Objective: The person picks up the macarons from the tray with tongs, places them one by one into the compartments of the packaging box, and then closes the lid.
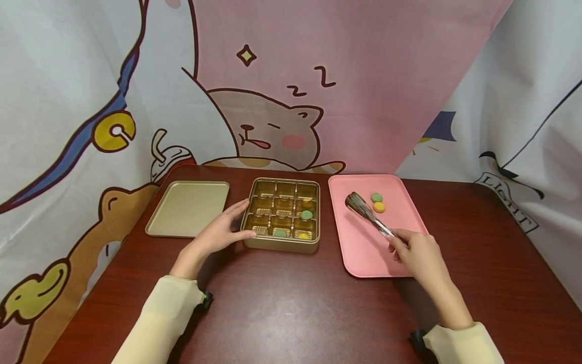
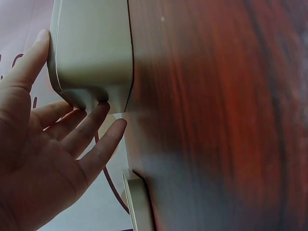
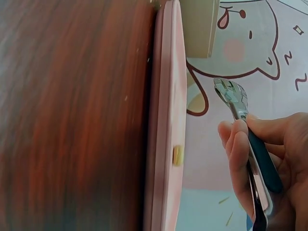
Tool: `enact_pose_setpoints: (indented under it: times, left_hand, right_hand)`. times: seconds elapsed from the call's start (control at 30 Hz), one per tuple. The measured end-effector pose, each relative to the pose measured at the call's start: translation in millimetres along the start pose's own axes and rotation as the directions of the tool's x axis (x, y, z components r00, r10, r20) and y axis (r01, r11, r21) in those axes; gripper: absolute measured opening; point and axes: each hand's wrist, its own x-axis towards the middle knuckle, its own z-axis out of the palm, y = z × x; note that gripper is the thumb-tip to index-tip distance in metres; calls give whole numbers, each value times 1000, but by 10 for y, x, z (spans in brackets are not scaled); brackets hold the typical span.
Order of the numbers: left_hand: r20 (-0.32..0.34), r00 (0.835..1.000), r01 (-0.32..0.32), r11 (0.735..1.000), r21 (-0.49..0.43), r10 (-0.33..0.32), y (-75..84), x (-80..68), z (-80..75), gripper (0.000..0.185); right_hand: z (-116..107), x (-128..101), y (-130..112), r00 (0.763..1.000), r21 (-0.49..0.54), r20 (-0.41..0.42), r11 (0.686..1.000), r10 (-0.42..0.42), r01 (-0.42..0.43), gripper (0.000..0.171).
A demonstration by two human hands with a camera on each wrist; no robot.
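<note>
A gold tin box with several compartments sits mid-table; green and yellow macarons lie in some of them. My left hand rests with straight fingers against the box's left side. My right hand grips metal tongs over a pink tray. The tong tips hover just left of a green macaron and a yellow macaron on the tray. In the right wrist view the yellow macaron shows above the tray's rim.
The gold lid lies flat left of the box. A dark wooden table carries everything. Cartoon-printed cloth hangs behind and at both sides.
</note>
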Motion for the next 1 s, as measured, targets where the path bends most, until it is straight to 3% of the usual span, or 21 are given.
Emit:
enact_pose_setpoints:
  times: [0.23,1.0]
  left_hand:
    - [0,1000,-7,1000,-4,7,-4,-12,-5,90]
    - [1,1000,-3,1000,-2,3,12,-7,-17,91]
  right_hand:
    - [60,46,-141,998,32,-23,998,-54,55,15]
    - [311,234,-655,988,79,47,986,-149,145,13]
